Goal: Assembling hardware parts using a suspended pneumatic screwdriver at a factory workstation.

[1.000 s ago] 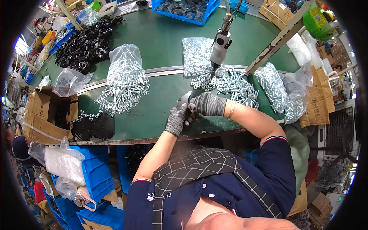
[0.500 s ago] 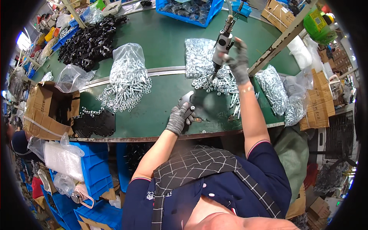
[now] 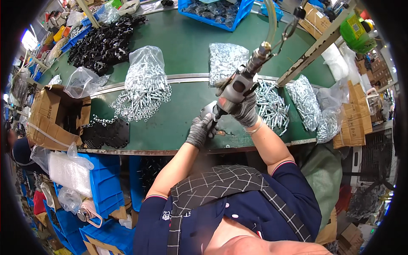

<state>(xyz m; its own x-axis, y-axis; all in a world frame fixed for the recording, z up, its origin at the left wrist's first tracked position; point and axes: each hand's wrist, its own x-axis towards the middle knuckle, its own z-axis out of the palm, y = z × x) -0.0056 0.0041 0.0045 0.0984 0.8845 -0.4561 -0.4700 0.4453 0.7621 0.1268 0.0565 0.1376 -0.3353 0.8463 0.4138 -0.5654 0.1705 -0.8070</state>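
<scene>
My gloved left hand (image 3: 198,133) is closed round a small flat metal bracket (image 3: 208,108) near the front edge of the green bench. My gloved right hand (image 3: 246,111) grips a grey pneumatic screwdriver (image 3: 234,90), which slants down to the left. Its tip meets the bracket at my left fingertips; the exact contact is hidden by the fingers and tool. Just right of my right hand lies a pile of silver bolts (image 3: 274,108). Behind the screwdriver rests a clear bag of small metal parts (image 3: 225,57).
Left on the bench (image 3: 182,110) are a spilled bag of bolts and nuts (image 3: 144,91), black plates (image 3: 106,135) and an open cardboard box (image 3: 53,119). A black parts heap (image 3: 102,44) and blue bin (image 3: 216,12) lie farther back. A post (image 3: 314,46) and bolt bags (image 3: 305,102) stand right.
My right hand has closed on the hanging screwdriver and pulled it down and left, onto the bracket. My left hand has stayed nearly in place with the bracket.
</scene>
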